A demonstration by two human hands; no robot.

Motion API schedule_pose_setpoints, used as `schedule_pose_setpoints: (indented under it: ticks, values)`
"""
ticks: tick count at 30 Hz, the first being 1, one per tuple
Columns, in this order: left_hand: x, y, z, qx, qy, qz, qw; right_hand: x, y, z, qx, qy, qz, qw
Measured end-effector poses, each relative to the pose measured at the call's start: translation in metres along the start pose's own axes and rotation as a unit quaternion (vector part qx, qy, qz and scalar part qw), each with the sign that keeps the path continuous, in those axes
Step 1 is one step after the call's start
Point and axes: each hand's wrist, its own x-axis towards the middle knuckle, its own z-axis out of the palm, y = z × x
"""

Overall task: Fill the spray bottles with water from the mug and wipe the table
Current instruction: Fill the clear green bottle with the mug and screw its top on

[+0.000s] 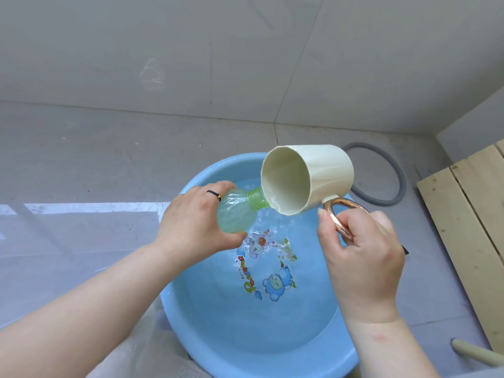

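The spray bottle (pixel 236 211) is translucent green plastic with a ribbed neck and no cap, held over a blue basin (pixel 245 336) of water. Its long axis lies tilted, mouth pointing right and slightly far, meeting the rim of the cream mug (pixel 308 178). The mug is tipped left, its opening facing the bottle. The left hand (pixel 196 227) is wrapped around the bottle's body. The right hand (pixel 360 257) is closed on the mug's copper-coloured ring handle (pixel 341 219).
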Motion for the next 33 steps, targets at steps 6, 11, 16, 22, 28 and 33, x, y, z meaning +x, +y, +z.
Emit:
schedule_pose_setpoints:
  ticks: [6, 11, 16, 22, 28, 33]
  values:
    - [0.0004, 0.0, 0.001, 0.0, 0.003, 0.004, 1.0, -0.0015, 0.0015, 0.0007, -0.005, 0.005, -0.012, 1.0]
    - [0.001, -0.0012, 0.0029, 0.002, 0.006, 0.006, 1.0, -0.0014, 0.0021, 0.0008, -0.019, 0.011, -0.025, 0.999]
    - [0.0012, -0.0013, 0.0034, 0.0, 0.004, 0.007, 1.0, -0.002, 0.0017, 0.0005, -0.026, 0.013, -0.029, 0.999]
    - [-0.0003, 0.0001, 0.0028, 0.003, -0.002, 0.007, 1.0, -0.0022, 0.0014, 0.0002, -0.03, 0.015, -0.042, 0.999]
    - [-0.0011, 0.0022, 0.0007, 0.003, -0.002, 0.004, 1.0, -0.0027, 0.0003, 0.0005, -0.034, 0.018, -0.054, 0.998]
    - [-0.0006, 0.0021, 0.0016, -0.002, -0.003, 0.006, 1.0, -0.0043, 0.0017, 0.0012, -0.032, 0.026, -0.06, 0.997]
